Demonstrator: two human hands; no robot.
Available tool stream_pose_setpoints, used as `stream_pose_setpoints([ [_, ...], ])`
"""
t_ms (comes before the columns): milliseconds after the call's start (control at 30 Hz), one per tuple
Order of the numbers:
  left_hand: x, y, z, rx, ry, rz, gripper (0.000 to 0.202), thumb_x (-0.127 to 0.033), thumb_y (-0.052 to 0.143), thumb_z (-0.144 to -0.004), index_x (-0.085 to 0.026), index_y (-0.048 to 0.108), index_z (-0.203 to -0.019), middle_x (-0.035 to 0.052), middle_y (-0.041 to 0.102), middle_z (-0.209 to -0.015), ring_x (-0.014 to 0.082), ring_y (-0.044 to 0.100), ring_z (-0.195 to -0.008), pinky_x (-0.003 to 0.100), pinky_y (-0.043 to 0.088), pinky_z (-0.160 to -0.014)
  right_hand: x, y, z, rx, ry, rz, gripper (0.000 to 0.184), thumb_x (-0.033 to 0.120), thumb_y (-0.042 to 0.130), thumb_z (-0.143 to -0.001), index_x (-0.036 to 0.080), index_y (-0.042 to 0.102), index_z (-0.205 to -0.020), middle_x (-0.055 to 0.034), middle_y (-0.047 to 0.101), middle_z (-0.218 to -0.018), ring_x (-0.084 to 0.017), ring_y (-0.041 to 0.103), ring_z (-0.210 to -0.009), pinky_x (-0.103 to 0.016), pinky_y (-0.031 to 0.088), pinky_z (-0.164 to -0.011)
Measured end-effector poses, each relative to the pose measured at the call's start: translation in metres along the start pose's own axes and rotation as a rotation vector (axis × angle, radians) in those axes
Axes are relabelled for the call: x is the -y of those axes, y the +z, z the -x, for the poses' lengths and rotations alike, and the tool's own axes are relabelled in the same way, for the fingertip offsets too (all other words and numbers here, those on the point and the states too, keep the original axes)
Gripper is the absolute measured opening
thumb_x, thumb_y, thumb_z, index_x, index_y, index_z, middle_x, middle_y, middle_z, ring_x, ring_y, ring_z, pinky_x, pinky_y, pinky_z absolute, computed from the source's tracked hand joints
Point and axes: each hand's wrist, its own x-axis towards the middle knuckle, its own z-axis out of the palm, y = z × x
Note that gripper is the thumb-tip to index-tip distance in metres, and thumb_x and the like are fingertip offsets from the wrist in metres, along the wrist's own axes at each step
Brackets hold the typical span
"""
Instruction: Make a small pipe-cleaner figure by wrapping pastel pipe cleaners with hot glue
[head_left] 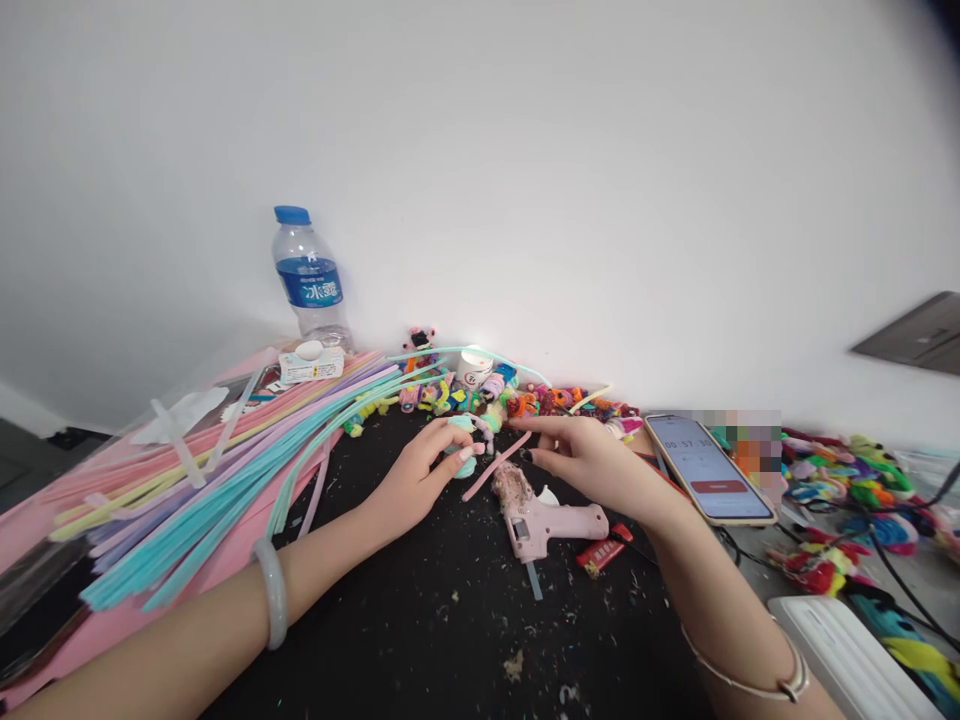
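wrapping step, it seems: left hand (417,478) grasps teal fuzzy piece (460,446), right hand (594,462) pinches pink pipe cleaner (495,466); next likely needs snug winding.

White wall (525,150), black tabletop (450,620) (scrap-flecked)

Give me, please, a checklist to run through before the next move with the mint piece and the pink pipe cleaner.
1. Left hand grips the mint fuzzy piece between thumb and fingers: ok.
2. Right hand has hold of the pink pipe cleaner: cannot tell; its fingertips are at the upper end, but the grip is unclear.
3. Glue gun lies on the black mat, in neither hand: ok.
4. Glue gun hot or cold: cannot tell.
5. Black mat free of scraps: not ok; crumbs and fluff are scattered over it.
6. Water bottle upright and capped: ok.
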Motion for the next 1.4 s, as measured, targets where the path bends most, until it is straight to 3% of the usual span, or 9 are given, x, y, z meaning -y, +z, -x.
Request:
stream_pose_setpoints([
  [67, 0.0, 0.0, 0.0, -0.002, -0.002, -0.005, 0.017, -0.028, 0.041, -0.092, -0.02, 0.056, -0.089, 0.004, 0.054, -0.093, 0.0196, 0.052, -0.091, 0.029, 0.039, -0.084, -0.004, -0.006, 0.004, 0.028, 0.055, 0.139, 0.02, 0.015, 0.05, -0.077, 0.016, 0.07, -0.08, 0.0008, 0.056, -0.06, -0.012, 0.047, -0.055, -0.023, 0.031, -0.051],
  [133, 0.0, 0.0, 0.0, -0.009, 0.0, -0.012, 0.017, -0.028, 0.041, -0.092, -0.021, 0.056, -0.089, 0.0039, 0.053, -0.093, 0.0195, 0.052, -0.091, 0.029, 0.039, -0.084, -0.007, -0.007, 0.008, 0.091, 0.11, 0.258, 0.012, 0.014, 0.055, -0.071, 0.017, 0.066, -0.069, -0.0016, 0.06, -0.066, -0.014, 0.053, -0.061, -0.024, 0.033, -0.053],
  [267, 0.0, -0.001, 0.001, -0.04, 0.005, -0.015, 0.018, -0.028, 0.041, -0.092, -0.02, 0.056, -0.088, 0.0042, 0.052, -0.095, 0.0197, 0.051, -0.092, 0.03, 0.039, -0.085, -0.009, 0.007, 0.014, 0.211, 0.057, 0.36, 0.038, 0.014, 0.066, -0.061, 0.02, 0.062, -0.098, -0.0076, 0.064, -0.098, -0.022, 0.059, -0.085, -0.026, 0.039, -0.064],
  [433, -0.001, 0.001, 0.003, -0.074, -0.041, 0.163, 0.019, -0.034, 0.043, -0.091, -0.02, 0.056, -0.092, 0.0055, 0.055, -0.096, 0.0206, 0.053, -0.094, 0.032, 0.041, -0.085, -0.009, 0.023, 0.012, 0.329, 0.075, 0.473, 0.041, 0.011, 0.061, -0.06, 0.017, 0.054, -0.1, -0.0094, 0.064, -0.087, -0.026, 0.062, -0.076, -0.027, 0.035, -0.055],
  [667, -0.005, 0.008, 0.007, 0.137, -0.305, 0.818, 0.018, -0.038, 0.054, -0.087, -0.021, 0.056, -0.093, 0.0054, 0.058, -0.099, 0.0208, 0.059, -0.093, 0.04, 0.048, -0.087, -0.009, 0.01, 0.01, 0.396, 0.089, 0.352, 0.039, 0.015, 0.06, -0.061, 0.018, 0.055, -0.099, -0.0075, 0.063, -0.087, -0.021, 0.059, -0.073, -0.024, 0.035, -0.052],
  [867, -0.006, 0.005, 0.005, 0.137, -0.34, 0.962, 0.016, -0.036, 0.058, -0.084, -0.021, 0.055, -0.091, 0.0054, 0.058, -0.107, 0.0219, 0.063, -0.092, 0.046, 0.046, -0.093, -0.007, 0.004, 0.011, 0.402, 0.137, 0.272, 0.04, 0.015, 0.061, -0.06, 0.019, 0.055, -0.099, -0.0052, 0.062, -0.085, -0.018, 0.056, -0.07, -0.023, 0.035, -0.052],
  [1133, 0.003, 0.001, 0.004, -0.035, -0.229, 0.728, 0.012, -0.033, 0.049, -0.09, -0.022, 0.054, -0.092, 0.0023, 0.055, -0.1, 0.0179, 0.06, -0.091, 0.036, 0.043, -0.091, -0.014, -0.009, 0.016, 0.36, 0.154, 0.286, 0.02, 0.017, 0.058, -0.061, 0.019, 0.06, -0.081, -0.0033, 0.064, -0.078, -0.017, 0.057, -0.065, -0.023, 0.034, -0.05],
  [1267, 0.0, 0.001, 0.005, 0.072, -0.084, 0.285, 0.018, -0.033, 0.045, -0.091, -0.02, 0.058, -0.091, 0.0036, 0.053, -0.093, 0.0184, 0.054, -0.09, 0.032, 0.042, -0.083, -0.012, -0.032, 0.023, 0.412, 0.137, 0.152, 0.021, 0.016, 0.054, -0.066, 0.021, 0.063, -0.085, -0.0004, 0.063, -0.073, -0.015, 0.056, -0.061, -0.022, 0.035, -0.048],
  [1400, -0.007, 0.001, 0.008, 0.225, 0.071, 0.063, 0.021, -0.03, 0.042, -0.092, -0.021, 0.061, -0.092, 0.005, 0.049, -0.097, 0.0179, 0.052, -0.09, 0.03, 0.041, -0.082, -0.014, -0.045, 0.029, 0.26, 0.056, 0.033, 0.024, 0.015, 0.054, -0.069, 0.02, 0.062, -0.092, -0.0016, 0.063, -0.078, -0.017, 0.057, -0.068, -0.024, 0.041, -0.055],
])
